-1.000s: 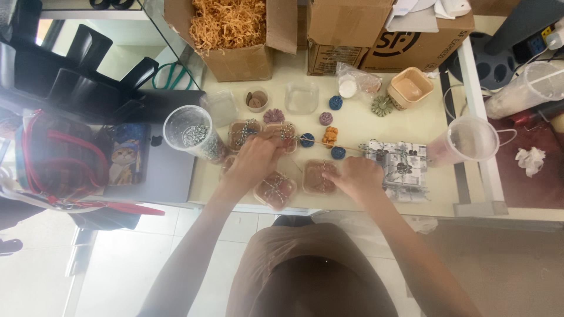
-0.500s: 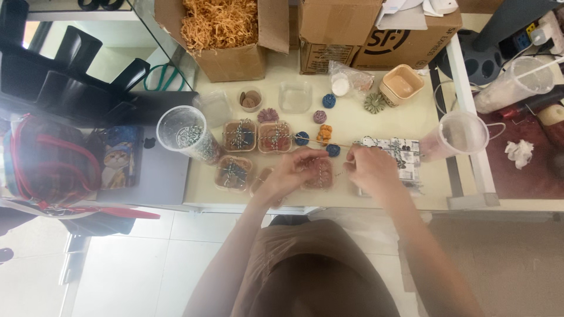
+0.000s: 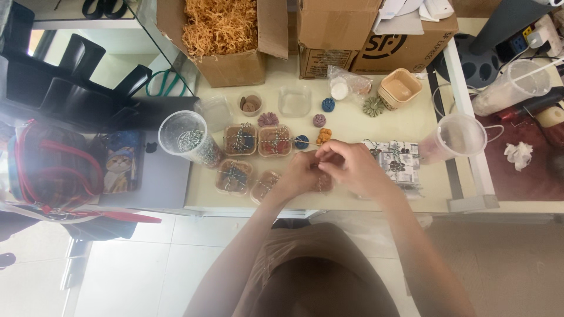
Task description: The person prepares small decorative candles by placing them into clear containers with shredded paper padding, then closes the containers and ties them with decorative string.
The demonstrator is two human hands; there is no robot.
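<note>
You work at a pale table (image 3: 364,126) whose near edge runs just below your hands, with white floor tiles beyond it. Along the far edge stand an open cardboard box of orange paper shreds (image 3: 223,29) and two more cardboard boxes (image 3: 376,35), so room is tight back there. At the left edge sits a tall clear cup (image 3: 185,138), at the right another clear cup (image 3: 455,138), both near the rim. Between them the middle strip stays fairly open, dotted with small coloured flower shapes (image 3: 320,120) and an empty clear tub (image 3: 294,100).

A patterned wrapped packet (image 3: 399,161) lies just beside your right wrist. Four small clear string-tied boxes (image 3: 247,141) sit in a cluster to the left of your hands.

Your left hand (image 3: 299,176) and right hand (image 3: 352,167) meet over one more small clear box (image 3: 322,183) close to the near edge, mostly hidden beneath them. Your fingers are pinched together at its top, touching each other; whether they clamp the string or the box itself, you cannot tell.
</note>
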